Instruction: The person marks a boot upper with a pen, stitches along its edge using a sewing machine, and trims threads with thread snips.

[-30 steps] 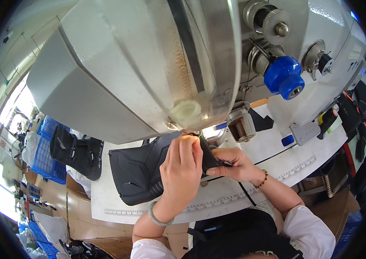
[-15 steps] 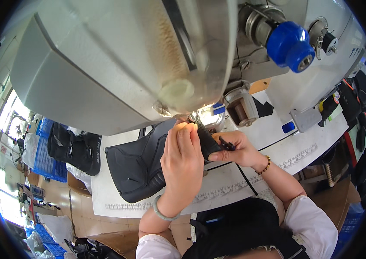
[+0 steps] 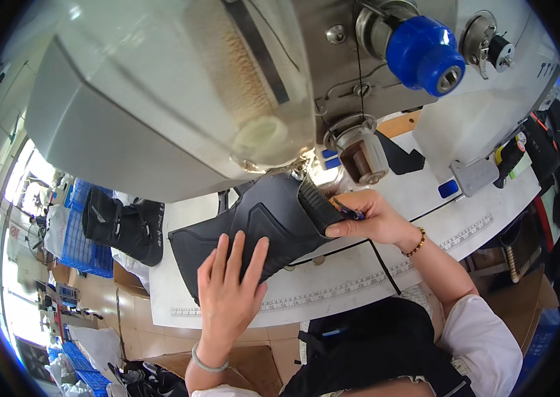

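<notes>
A black boot upper lies on the white table under the sewing machine head. Its ribbed end is at the lit needle area, where the needle itself is hard to make out. My left hand rests on the upper's left part, fingers spread and extended. At the ribbed end, my right hand pinches the edge between thumb and fingers. A small dark tool with a bluish glint, perhaps thread snips, is tucked in the same hand.
A ruler strip runs along the table's front edge. More black boot uppers are stacked at the left beside a blue crate. A blue knob and thread guides sit on the machine. Black scraps lie behind it.
My left hand has left the needle area, moved down and left, and opened flat on the upper. My right hand keeps its hold at the ribbed end. The view has shifted slightly.
</notes>
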`<action>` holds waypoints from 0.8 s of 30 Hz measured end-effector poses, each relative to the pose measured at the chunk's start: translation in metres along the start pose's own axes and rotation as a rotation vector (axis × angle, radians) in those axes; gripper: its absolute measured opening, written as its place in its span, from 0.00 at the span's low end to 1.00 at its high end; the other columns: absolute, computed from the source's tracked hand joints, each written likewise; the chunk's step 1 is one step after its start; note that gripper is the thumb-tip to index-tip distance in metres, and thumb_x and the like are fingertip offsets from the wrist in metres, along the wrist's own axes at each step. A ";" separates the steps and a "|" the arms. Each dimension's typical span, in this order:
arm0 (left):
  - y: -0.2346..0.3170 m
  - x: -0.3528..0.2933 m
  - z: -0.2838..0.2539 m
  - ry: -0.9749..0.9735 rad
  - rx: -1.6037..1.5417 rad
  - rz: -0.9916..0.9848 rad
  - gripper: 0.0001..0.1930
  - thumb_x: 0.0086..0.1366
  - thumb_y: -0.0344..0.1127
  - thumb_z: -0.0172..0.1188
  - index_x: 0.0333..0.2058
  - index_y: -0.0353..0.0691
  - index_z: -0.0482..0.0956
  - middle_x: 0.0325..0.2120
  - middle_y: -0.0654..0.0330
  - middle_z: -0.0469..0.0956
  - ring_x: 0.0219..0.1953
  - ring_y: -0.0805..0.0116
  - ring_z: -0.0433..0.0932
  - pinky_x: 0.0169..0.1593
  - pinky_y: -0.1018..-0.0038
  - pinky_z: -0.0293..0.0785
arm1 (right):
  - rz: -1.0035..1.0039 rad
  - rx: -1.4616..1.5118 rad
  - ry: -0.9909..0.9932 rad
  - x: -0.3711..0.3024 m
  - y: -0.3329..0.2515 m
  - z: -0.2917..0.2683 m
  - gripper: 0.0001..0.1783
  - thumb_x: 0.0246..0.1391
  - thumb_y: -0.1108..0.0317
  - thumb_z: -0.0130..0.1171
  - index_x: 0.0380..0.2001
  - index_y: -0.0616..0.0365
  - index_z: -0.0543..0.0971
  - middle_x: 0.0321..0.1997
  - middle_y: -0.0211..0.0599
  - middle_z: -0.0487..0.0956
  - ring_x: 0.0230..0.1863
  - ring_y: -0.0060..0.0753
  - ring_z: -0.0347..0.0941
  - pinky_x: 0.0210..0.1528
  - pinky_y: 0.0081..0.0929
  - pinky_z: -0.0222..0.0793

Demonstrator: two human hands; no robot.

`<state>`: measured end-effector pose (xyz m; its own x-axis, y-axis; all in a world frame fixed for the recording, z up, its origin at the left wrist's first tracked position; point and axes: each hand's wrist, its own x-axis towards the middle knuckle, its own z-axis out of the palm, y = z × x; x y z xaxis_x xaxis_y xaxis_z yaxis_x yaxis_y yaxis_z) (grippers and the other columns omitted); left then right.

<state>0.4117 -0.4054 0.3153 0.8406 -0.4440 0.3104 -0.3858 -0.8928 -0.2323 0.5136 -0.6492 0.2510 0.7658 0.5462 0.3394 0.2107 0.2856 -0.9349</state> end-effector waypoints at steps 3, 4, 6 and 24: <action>0.011 0.001 -0.003 0.043 0.109 0.058 0.37 0.45 0.31 0.62 0.59 0.42 0.67 0.50 0.45 0.73 0.52 0.48 0.71 0.51 0.63 0.64 | 0.034 0.060 -0.014 0.002 -0.010 -0.004 0.08 0.51 0.72 0.64 0.33 0.63 0.78 0.28 0.18 0.74 0.31 0.08 0.61 0.33 0.13 0.59; 0.017 -0.003 -0.007 0.043 0.117 0.049 0.37 0.45 0.31 0.62 0.59 0.42 0.67 0.50 0.45 0.73 0.52 0.48 0.71 0.51 0.63 0.64 | 0.069 0.077 -0.032 0.003 -0.013 -0.005 0.10 0.51 0.72 0.65 0.35 0.64 0.79 0.29 0.19 0.75 0.31 0.08 0.62 0.33 0.12 0.60; 0.032 -0.005 -0.006 0.023 0.192 0.002 0.37 0.46 0.32 0.61 0.59 0.42 0.66 0.49 0.44 0.73 0.52 0.48 0.71 0.51 0.64 0.64 | 0.109 0.035 -0.038 0.001 -0.010 -0.015 0.10 0.50 0.72 0.65 0.37 0.63 0.80 0.29 0.19 0.76 0.32 0.08 0.64 0.34 0.12 0.62; 0.042 0.001 -0.029 -0.022 0.188 0.015 0.29 0.53 0.35 0.59 0.56 0.37 0.69 0.45 0.43 0.76 0.45 0.47 0.76 0.47 0.66 0.69 | 0.107 -0.038 -0.077 0.007 -0.014 -0.027 0.07 0.48 0.72 0.67 0.29 0.62 0.80 0.24 0.17 0.74 0.28 0.09 0.63 0.30 0.12 0.59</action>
<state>0.3852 -0.4454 0.3321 0.8443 -0.4535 0.2855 -0.3222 -0.8553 -0.4058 0.5325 -0.6700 0.2636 0.7366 0.6312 0.2431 0.1544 0.1930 -0.9690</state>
